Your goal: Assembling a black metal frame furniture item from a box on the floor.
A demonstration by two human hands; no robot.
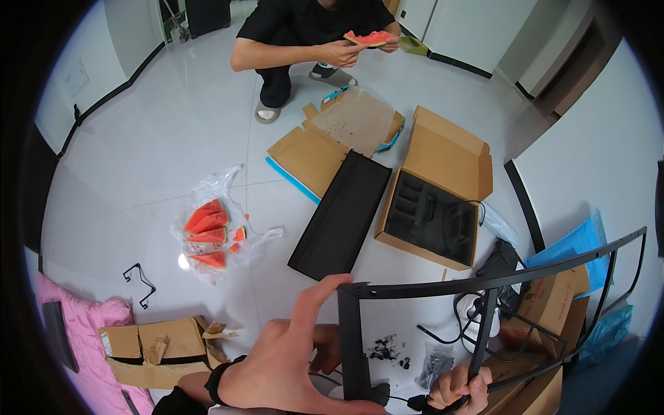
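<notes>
A long black metal frame [443, 283] with crossbars stretches from the lower middle toward the right side. My left hand [277, 360] spans its near left end, index finger at the top corner and thumb at the bottom corner, with other fingers partly hidden behind. Lower right, my right hand [460, 391] is closed around one of the frame's crossbars. Below the frame, on the floor, lie a pile of small black screws or fittings [384, 348] and a clear plastic bag [436, 363] of small parts. A long black panel [342, 214] rests on the floor ahead.
Watermelon slices [211, 225] lie on a plastic bag at left. An open carton [429, 214] with a black insert stands ahead, beside flattened cardboard [311, 155]. A person [318, 41] squats beyond, holding watermelon. Cartons [550, 301] stand right; a bent black bracket [142, 283] lies left.
</notes>
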